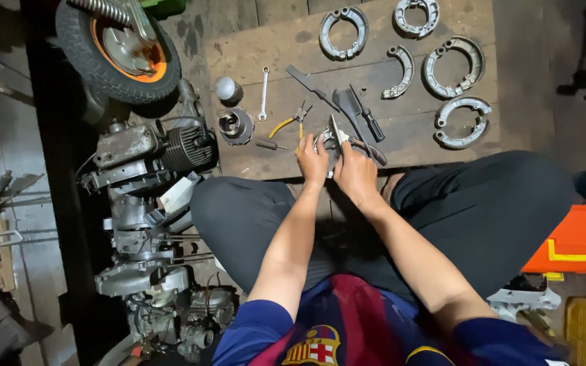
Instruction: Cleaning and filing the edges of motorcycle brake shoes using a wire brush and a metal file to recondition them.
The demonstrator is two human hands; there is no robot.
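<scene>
The person is sitting cross-legged on the floor, and both hands are closing around a small metal part (334, 139) held just above the near edge of a wooden board (401, 27). The left hand (313, 161) is gripping the part from its left side with the fingers curled over it. The right hand (355, 173) is clasping it from below and to the right, with the thumb pressing toward the left hand. How tightly each hand is pinching is hidden by the fingers themselves.

The part is being worked in mid-air with nothing bracing it, so, as I judge it, a slip could be sending it down between the knees or onto the tools lying just beyond the hands. The yellow-handled pliers (291, 122) are lying just ahead of the left hand, a small screwdriver (269, 144) is sitting just left of it, and dark flat tools (355, 112) are crowding the board just past the right hand, so a jerk forward could be scraping knuckles on their edges.

Farther ahead, curved brake shoes (452, 66) are lying spread out, well apart from the hands. A wrench (264, 93) and a round cup-like part (236, 125) are resting ahead and to the left. An engine block (154, 152) is standing close to the left knee, where an elbow swinging out could be striking it.
</scene>
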